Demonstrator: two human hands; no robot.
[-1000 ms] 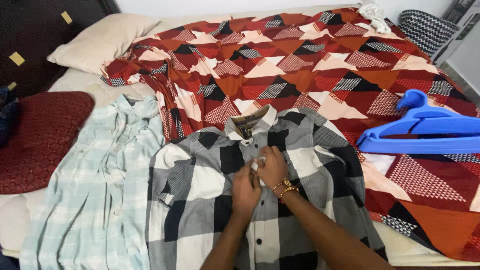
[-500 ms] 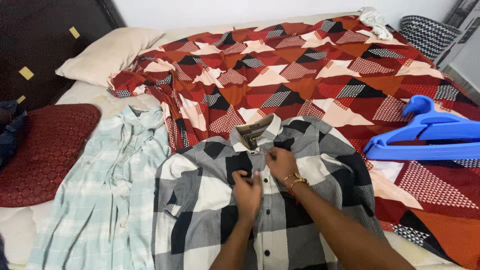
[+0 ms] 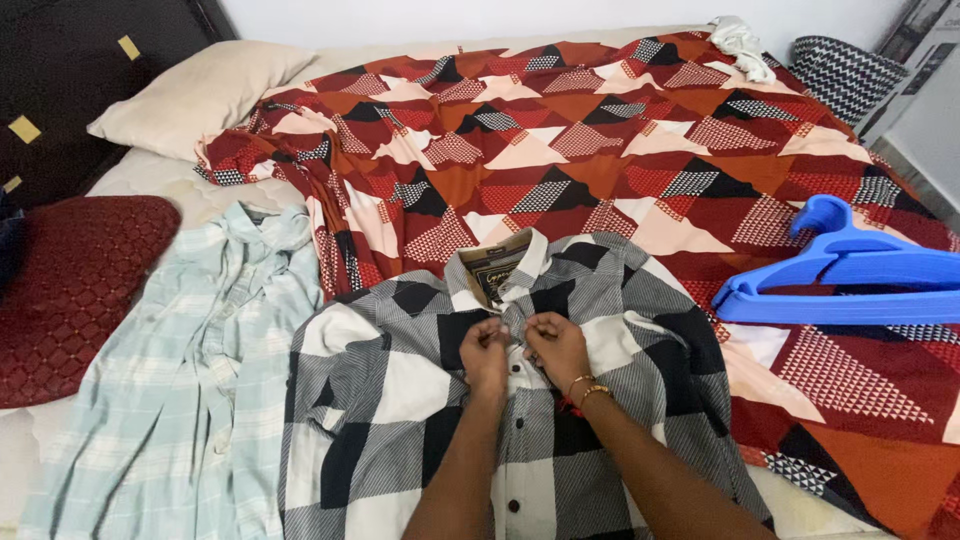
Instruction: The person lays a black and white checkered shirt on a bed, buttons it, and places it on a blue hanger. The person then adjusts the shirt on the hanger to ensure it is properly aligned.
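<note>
A black, grey and white checked shirt (image 3: 400, 400) lies face up on the bed, collar toward the far side. My left hand (image 3: 487, 355) and my right hand (image 3: 556, 347) meet at its front placket just below the collar, fingers pinched on the fabric near a button. Bracelets circle my right wrist. Dark buttons run down the placket toward me.
A pale blue checked shirt (image 3: 180, 400) lies flat to the left. Blue plastic hangers (image 3: 850, 280) rest on the red patterned bedspread (image 3: 620, 150) at right. A dark red cushion (image 3: 70, 290) and a cream pillow (image 3: 190, 95) sit at left. A patterned basket (image 3: 845, 75) stands at the far right.
Both hands have moved up the placket toward the collar and come closer together. The view has shifted slightly.
</note>
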